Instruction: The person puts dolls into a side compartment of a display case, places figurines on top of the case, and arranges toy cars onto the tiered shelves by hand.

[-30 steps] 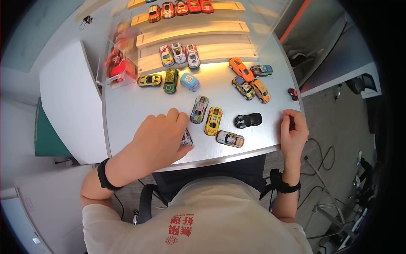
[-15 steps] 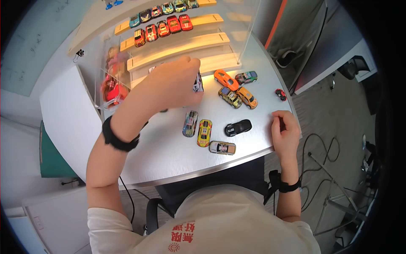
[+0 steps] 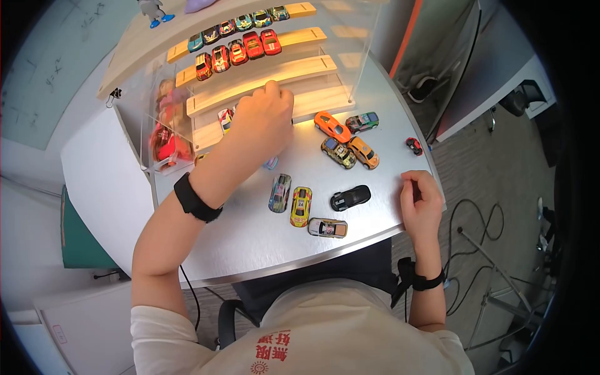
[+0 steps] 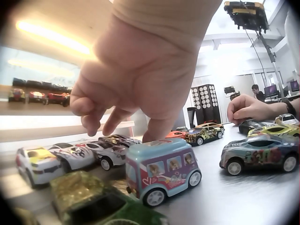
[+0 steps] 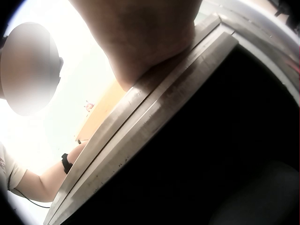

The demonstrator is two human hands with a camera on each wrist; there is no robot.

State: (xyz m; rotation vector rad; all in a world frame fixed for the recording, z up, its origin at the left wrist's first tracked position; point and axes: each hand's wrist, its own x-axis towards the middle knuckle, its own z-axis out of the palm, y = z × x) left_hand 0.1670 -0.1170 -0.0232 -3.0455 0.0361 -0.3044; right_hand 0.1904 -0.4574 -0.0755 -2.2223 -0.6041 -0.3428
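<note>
My left hand point(image 3: 262, 122) reaches over the lowest wooden tier of the display shelf point(image 3: 325, 100). Its fingers and thumb point down around a white patterned toy car point(image 4: 119, 139), mostly hidden by the hand in the head view. Beside that car in the left wrist view stand other white toy cars point(image 4: 72, 154) in a row. A blue and purple toy bus point(image 4: 161, 169) and a green toy car point(image 4: 96, 201) are just below the hand. At the table's right edge rests my right hand point(image 3: 420, 201), fingers loosely curled and holding nothing.
Orange toy cars point(image 3: 332, 127) cluster right of the shelf with patterned ones. A black toy car point(image 3: 350, 198), a yellow one point(image 3: 300, 206) and a pickup point(image 3: 327, 227) lie nearer the front. A clear box point(image 3: 167, 147) of red things adjoins the shelf.
My left hand has lifted a white patterned car from the table's front and carried it forward to the lowest tier. The head view has shifted; the right hand stays at the table edge.
</note>
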